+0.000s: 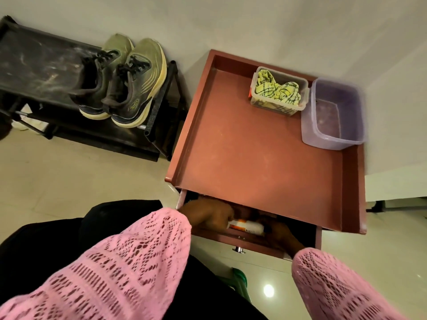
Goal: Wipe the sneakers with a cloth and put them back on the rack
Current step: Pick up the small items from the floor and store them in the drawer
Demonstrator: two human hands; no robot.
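Two olive-green sneakers (129, 82) with cream soles stand side by side at the right end of the black shoe rack (39, 72). A yellow-green checked cloth (277, 90) lies bunched in a clear plastic box (258, 101) at the back of the red-brown side table (254, 153). Both my hands reach into the table's open drawer (242, 241). My left hand (208, 215) curls its fingers over a white and orange bottle (248, 227) lying there. My right hand (280, 236) is at the bottle's other end, its fingers lost in shadow.
A purple plastic tub (335, 112) sits at the table's back right corner, overhanging the raised rim. The drawer knob (239, 249) faces me. A green object (240, 280) stands on the tiled floor below. A white wall runs behind the rack and table.
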